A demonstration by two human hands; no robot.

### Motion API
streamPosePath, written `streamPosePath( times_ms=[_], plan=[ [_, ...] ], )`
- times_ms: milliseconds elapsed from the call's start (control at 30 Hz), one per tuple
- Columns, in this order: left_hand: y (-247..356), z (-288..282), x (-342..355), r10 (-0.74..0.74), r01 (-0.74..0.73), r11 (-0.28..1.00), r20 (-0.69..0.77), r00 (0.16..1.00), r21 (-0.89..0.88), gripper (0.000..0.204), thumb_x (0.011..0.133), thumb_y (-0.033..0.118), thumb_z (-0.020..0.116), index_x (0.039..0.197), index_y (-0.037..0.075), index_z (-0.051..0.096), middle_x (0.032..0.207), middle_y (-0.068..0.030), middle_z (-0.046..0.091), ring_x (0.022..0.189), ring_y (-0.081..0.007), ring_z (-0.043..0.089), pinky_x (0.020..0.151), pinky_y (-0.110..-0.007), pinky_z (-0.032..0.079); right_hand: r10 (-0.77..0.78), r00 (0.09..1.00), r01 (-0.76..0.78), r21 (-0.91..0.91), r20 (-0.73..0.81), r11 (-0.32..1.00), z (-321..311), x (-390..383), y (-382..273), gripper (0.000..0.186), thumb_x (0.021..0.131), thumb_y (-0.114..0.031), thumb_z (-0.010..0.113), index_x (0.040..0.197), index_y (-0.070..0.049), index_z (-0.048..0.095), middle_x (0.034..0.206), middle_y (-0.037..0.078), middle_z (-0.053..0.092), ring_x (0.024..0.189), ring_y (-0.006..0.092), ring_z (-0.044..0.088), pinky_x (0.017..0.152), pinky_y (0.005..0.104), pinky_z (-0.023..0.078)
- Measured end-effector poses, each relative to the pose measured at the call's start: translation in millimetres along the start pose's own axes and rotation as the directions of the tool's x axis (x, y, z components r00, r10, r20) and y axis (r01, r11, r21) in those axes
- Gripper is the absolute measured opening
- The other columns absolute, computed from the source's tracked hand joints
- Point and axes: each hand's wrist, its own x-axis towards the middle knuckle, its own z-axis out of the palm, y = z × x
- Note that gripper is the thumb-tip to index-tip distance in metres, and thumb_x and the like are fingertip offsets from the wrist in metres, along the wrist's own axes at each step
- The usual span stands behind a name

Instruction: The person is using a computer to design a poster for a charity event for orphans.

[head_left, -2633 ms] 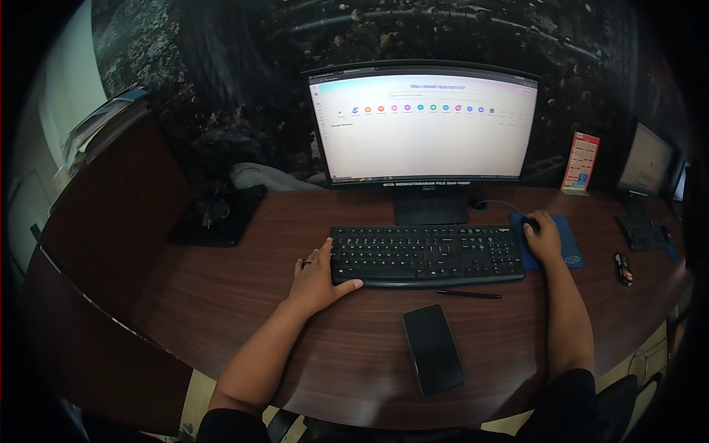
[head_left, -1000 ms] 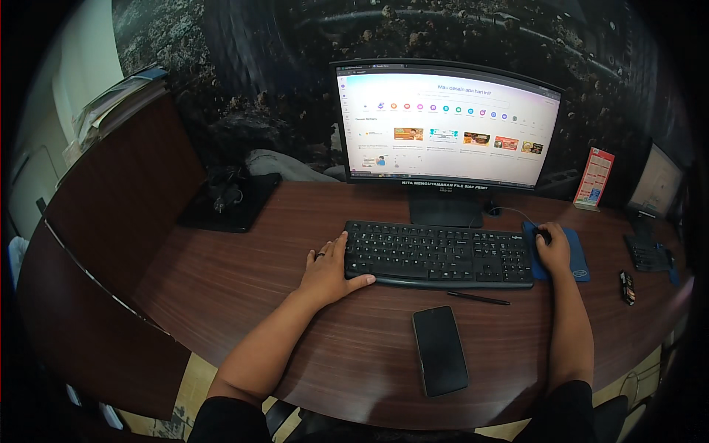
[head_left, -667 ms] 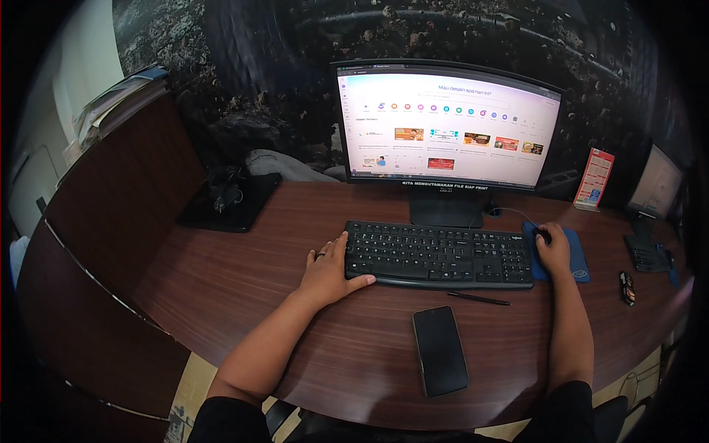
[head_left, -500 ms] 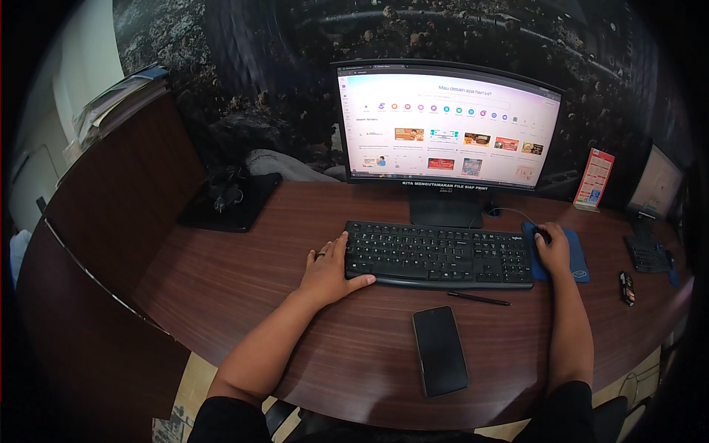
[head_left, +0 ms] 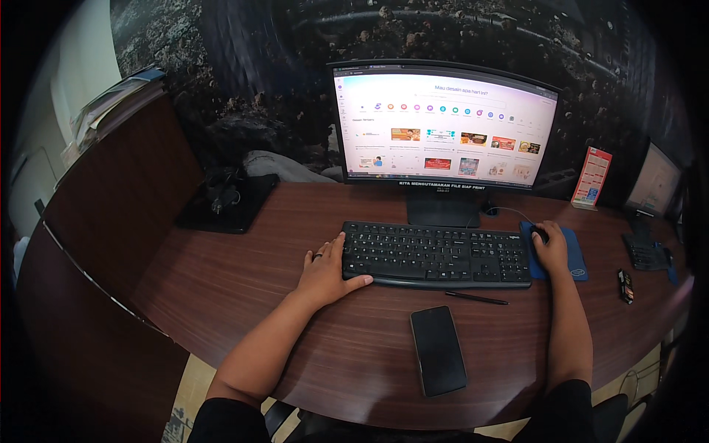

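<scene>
Dark-wood desk (head_left: 244,288), rocky-print wall (head_left: 295,44) behind. Lit monitor (head_left: 450,125) at back ctr, w/ design thumbnails & coloured icons; blk keyboard (head_left: 436,255) in front. L hand (head_left: 317,279) flat-ish, fingers spread, at kbd's L end, thumb by its front L corner; grips nothing. R hand (head_left: 552,249) curled over blk mouse (head_left: 540,234), which sits on blue mouse pad (head_left: 576,255) just R of kbd; cable (head_left: 509,209) runs back twd monitor base.

In the way: pen (head_left: 476,298) lies just in front of kbd; phone (head_left: 439,351), screen dark, nearer the person, btwn forearms. Far R: upright red/white calendar (head_left: 591,177), small dark item (head_left: 626,286) (kind unclear), 2nd monitor (head_left: 654,177). L: blk flat stand (head_left: 251,210) w/ dark clutter on it, next to brown partition (head_left: 140,162), papers (head_left: 111,111) stacked on top.
</scene>
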Motion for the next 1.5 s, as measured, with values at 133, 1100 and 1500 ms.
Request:
streamPosePath(
  times_ms=[133, 1100, 1500],
  plan=[
    [0.4, 0.0, 0.6, -0.004, 0.004, 1.000, 0.004, 1.000, 0.002, 0.124, 0.078, 0.072, 0.075, 0.161, -0.002, 0.018, 0.157, -0.0282, 0.040, 0.150, -0.0384, 0.036, 0.122, -0.063, 0.021, 0.055, 0.998, -0.055, 0.001, 0.032, 0.998, -2.8, 0.2, -8.1, 0.030, 0.085, -0.011, 0.071, 0.114, -0.003, 0.068, 0.118, 0.017, 0.066, 0.113, 0.0383, 0.064, 0.097, 0.0442, 0.050],
    [0.4, 4.8, 3.7, -0.024, 0.025, 1.000, -0.010, 1.000, 0.017, 0.121, 0.082, 0.079, 0.064, 0.161, 0.000, 0.018, 0.156, -0.0274, 0.042, 0.150, -0.0416, 0.035, 0.121, -0.063, 0.021, 0.151, 0.989, -0.150, -0.111, 0.000, 0.982, -1.9, 0.3, -1.1, 0.028, 0.085, -0.012, 0.070, 0.112, -0.005, 0.068, 0.117, 0.016, 0.065, 0.112, 0.0382, 0.062, 0.097, 0.0459, 0.049],
    [0.9, 2.4, 3.0, -0.030, 0.030, 0.999, -0.008, 1.000, 0.012, 0.122, 0.081, 0.078, 0.067, 0.161, 0.000, 0.019, 0.155, -0.0276, 0.043, 0.149, -0.0412, 0.036, 0.122, -0.062, 0.022, 0.142, 0.990, -0.142, -0.099, -0.008, 0.985, -0.8, 0.2, -0.1, 0.030, 0.085, -0.011, 0.071, 0.115, -0.006, 0.068, 0.117, 0.015, 0.066, 0.113, 0.0384, 0.063, 0.097, 0.0458, 0.050]
  ],
)
